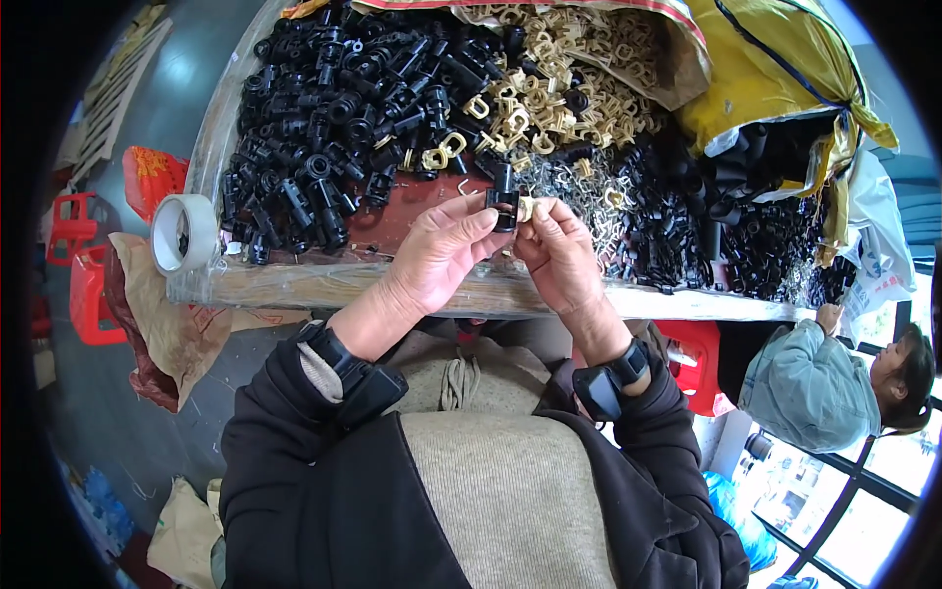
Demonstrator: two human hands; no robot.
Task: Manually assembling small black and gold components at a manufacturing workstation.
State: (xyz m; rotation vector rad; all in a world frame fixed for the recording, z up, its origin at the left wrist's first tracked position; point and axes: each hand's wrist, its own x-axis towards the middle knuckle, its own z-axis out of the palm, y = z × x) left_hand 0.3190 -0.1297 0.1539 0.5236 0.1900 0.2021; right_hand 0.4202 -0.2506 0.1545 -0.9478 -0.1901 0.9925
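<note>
Above the table's near edge, my left hand (444,245) is closed on a black plastic fitting (504,208) that stands upright between thumb and fingers. My right hand (561,251) pinches a small cream plastic clip (526,209) against the fitting's right side. Whether the clip sits in the fitting or only touches it, I cannot tell. Beyond my left hand spreads a heap of similar black fittings (339,108). A pile of cream clips (589,113) lies past my right hand, with small metal pieces (559,182) scattered nearer to me.
Small black parts (677,216) cover the table's right side, below a yellow sack (775,69). A roll of clear tape (184,234) stands at the left corner. Red stools (93,294) are on the floor. Another person (819,378) is at the right.
</note>
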